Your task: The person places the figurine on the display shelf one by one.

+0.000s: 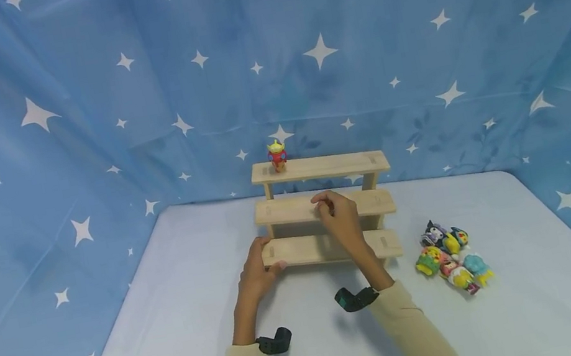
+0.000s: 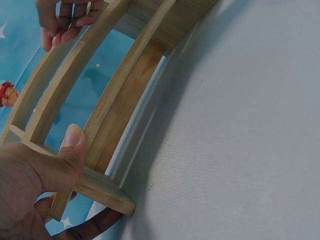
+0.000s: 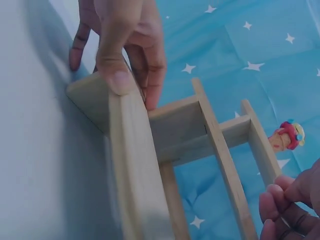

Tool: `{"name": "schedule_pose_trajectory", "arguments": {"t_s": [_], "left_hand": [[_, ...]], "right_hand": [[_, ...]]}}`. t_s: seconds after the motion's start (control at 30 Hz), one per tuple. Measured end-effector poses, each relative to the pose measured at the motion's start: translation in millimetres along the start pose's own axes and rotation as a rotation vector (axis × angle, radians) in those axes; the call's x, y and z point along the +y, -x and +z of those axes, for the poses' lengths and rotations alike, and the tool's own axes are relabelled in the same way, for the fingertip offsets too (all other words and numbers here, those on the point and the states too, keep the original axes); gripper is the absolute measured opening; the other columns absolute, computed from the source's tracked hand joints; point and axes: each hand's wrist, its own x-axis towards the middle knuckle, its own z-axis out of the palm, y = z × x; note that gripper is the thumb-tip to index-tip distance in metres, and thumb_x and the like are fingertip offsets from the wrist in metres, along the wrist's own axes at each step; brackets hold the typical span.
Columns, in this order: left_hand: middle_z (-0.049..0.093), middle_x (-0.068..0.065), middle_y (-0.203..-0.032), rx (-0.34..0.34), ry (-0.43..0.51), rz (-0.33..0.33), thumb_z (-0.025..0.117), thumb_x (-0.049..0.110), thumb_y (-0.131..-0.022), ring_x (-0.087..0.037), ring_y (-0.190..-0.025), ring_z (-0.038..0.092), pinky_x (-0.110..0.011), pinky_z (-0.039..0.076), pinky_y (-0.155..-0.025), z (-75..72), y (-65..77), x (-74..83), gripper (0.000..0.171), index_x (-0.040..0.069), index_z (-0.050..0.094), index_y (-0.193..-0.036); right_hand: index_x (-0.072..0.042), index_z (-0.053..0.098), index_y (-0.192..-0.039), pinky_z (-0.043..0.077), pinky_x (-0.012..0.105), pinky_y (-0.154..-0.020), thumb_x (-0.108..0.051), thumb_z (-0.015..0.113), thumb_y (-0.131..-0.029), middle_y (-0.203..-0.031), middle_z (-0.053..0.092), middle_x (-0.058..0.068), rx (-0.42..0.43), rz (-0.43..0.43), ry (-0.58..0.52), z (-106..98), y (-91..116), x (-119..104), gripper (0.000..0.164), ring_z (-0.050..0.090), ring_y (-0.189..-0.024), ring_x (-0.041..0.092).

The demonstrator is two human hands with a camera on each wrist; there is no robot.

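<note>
A three-tier wooden shelf point(image 1: 331, 247) stands on the table. On the left end of its top board stands a small toy figure point(image 1: 277, 155), red and orange with a yellow-green head. My left hand point(image 1: 256, 276) grips the left end of the lowest board, thumb pressed along the front edge point(image 2: 74, 136) and fingers behind and under it. Over the middle board is my right hand point(image 1: 342, 220), its fingers loosely curled. In the right wrist view, the fingertips point(image 3: 285, 182) come close to the upper boards, and nothing shows between them.
To the right of the shelf, several small colourful toy figures point(image 1: 457, 272) lie in a pile on the white table point(image 1: 174, 322). A blue curtain point(image 1: 379, 61) with white stars hangs behind and on both sides. Each wrist wears a black camera point(image 1: 276, 341).
</note>
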Motion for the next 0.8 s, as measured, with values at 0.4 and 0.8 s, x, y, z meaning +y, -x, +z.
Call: {"name": "schedule_pose_trajectory", "arguments": {"t_s": [0.4, 0.8], "left_hand": [[0.046, -0.014, -0.148, 0.004, 0.019, 0.011, 0.075, 0.022, -0.086, -0.04, -0.131, 0.049, -0.065, 0.039, -0.098, 0.8, 1.6, -1.4, 0.068, 0.015, 0.041, -0.144], [0.045, -0.015, -0.149, 0.0, 0.01, 0.012, 0.075, 0.022, -0.086, -0.039, -0.132, 0.047, -0.066, 0.037, -0.101, 0.4, 1.4, 0.6, 0.068, 0.015, 0.04, -0.144]], "right_hand": [[-0.001, 0.071, -0.095, 0.045, 0.019, -0.054, -0.002, 0.055, -0.094, -0.082, 0.072, 0.014, 0.106, 0.094, 0.063, -40, 37, 12, 0.016, 0.064, -0.066, 0.02], [-0.002, 0.071, -0.096, 0.045, 0.029, -0.061, -0.003, 0.058, -0.093, -0.085, 0.073, 0.014, 0.246, 0.146, 0.288, -86, 60, 42, 0.014, 0.069, -0.072, 0.028]]}}
